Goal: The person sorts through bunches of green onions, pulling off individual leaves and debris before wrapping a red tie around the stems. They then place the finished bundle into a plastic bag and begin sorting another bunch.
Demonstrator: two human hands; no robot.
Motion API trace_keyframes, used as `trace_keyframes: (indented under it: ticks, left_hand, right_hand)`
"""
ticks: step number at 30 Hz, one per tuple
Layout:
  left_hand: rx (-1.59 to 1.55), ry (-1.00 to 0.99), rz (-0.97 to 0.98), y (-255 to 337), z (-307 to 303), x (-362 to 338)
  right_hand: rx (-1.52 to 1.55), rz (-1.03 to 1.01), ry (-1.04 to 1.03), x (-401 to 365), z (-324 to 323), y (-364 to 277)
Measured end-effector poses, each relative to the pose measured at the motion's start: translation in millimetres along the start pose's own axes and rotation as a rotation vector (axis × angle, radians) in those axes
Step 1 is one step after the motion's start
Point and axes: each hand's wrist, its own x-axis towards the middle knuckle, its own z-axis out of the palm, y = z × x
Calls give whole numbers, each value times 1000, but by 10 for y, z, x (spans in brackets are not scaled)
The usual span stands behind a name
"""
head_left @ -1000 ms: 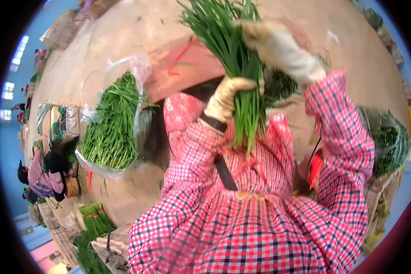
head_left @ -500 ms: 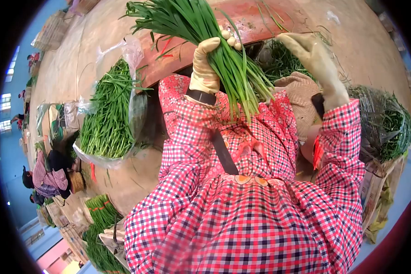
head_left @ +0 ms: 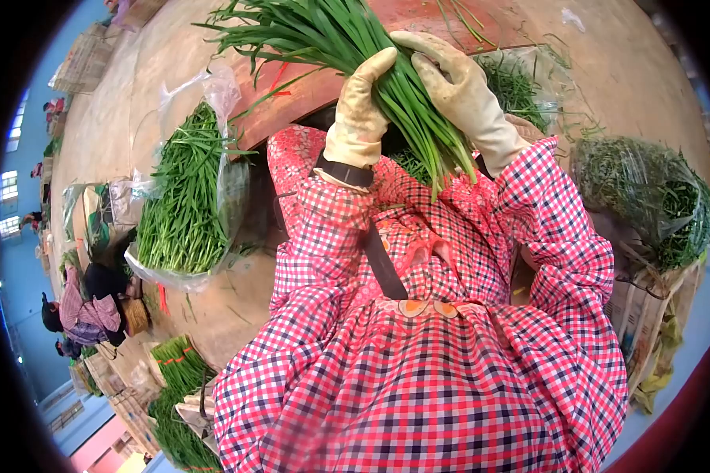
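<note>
A thick bunch of long green leafy stalks (head_left: 347,39) slants across the top middle, leaves to the upper left and paler stem ends to the lower right. My left hand (head_left: 360,110), in a stained cream glove, is wrapped round the bunch from its left side, thumb over the front. On the right side of the bunch, my right hand (head_left: 459,88), gloved alike, has its fingers curved against the stalks. The pale round bulbs at the bunch are hidden in this view.
Left stands a clear plastic bag of green stalks (head_left: 185,197). A reddish board (head_left: 292,98) lies beyond my lap. Loose greens (head_left: 517,91) and a filled bag (head_left: 647,197) are at right. Banded bundles (head_left: 177,366) lie lower left, near a seated person (head_left: 87,303).
My right hand has moved left from beside the bunch onto its right side. The white bulbs are now out of sight. The bunch has shifted slightly.
</note>
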Motion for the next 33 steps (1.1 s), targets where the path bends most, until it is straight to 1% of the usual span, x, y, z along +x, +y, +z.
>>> trace_keyframes:
  ticks: [3, 6, 9, 10, 11, 13, 14, 17, 18, 19, 20, 23, 26, 27, 28, 31, 32, 33]
  left_hand:
    - [-80, -48, -73, 12, -71, 43]
    - [-37, -15, -68, 41, -135, 76]
    - [96, -69, -41, 128, -76, -27]
    - [159, 59, 27, 97, -37, -48]
    - [153, 91, 18, 107, -27, -38]
    - [134, 152, 6, 135, 11, 0]
    - [123, 250, -2, 149, 114, 9]
    - [76, 282, 63, 193, 138, 51]
    - [94, 300, 127, 204, 243, -6]
    - [85, 315, 140, 204, 258, -11]
    - [77, 331, 151, 203, 264, -7]
    - [47, 415, 194, 175, 318, 3]
    - [61, 359, 257, 139, 274, -26]
    - [36, 400, 246, 137, 251, 15]
    - [36, 371, 231, 137, 149, 29]
    - [-34, 336, 242, 155, 100, 32]
    - [-43, 331, 246, 163, 94, 47]
    - [-52, 330, 245, 164, 72, 60]
  right_hand:
    - [91, 12, -26, 19, 21, 16]
    - [106, 30, -57, 50, 45, 34]
    - [-150, -8, -136, 65, 12, 81]
    - [-105, -24, -130, 81, -11, 136]
    - [-145, -28, -91, 94, -75, 51]
    - [-229, -42, -19, 144, -288, -315]
    - [-145, 14, -22, 108, -378, -419]
    - [-324, -104, -139, -176, -466, -684]
    - [-485, -172, -139, -283, -415, -648]
    - [-646, -241, -139, -385, -352, -575]
    - [-681, -236, -171, -397, -328, -526]
    - [-834, -249, -86, -474, -252, -427]
    - [-1034, -281, -65, -492, -167, -422]
    - [-1106, -287, -61, -499, -139, -458]
    - [-1080, -258, -66, -482, -109, -513]
    - [-951, -56, -46, -493, -48, -536]
    - [-913, -63, 6, -482, -20, -525]
    - [-910, -17, 9, -520, 18, -460]
